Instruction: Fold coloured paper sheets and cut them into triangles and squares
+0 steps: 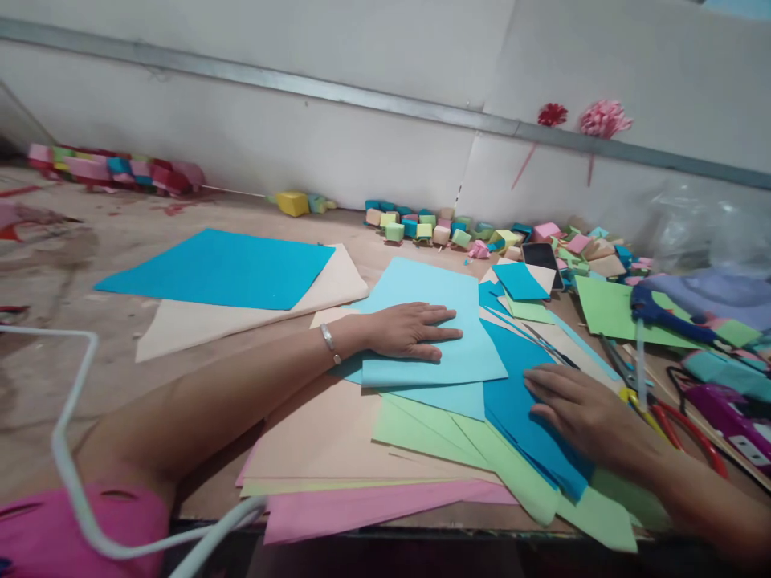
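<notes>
Light-blue paper [430,287] beneath grip [405,331] (left).

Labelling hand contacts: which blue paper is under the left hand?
The uppermost pale blue paper; the left hand is spread on it. Deeper blue ones differ: one sheet lies to its left, other paper by the right hand.
</notes>
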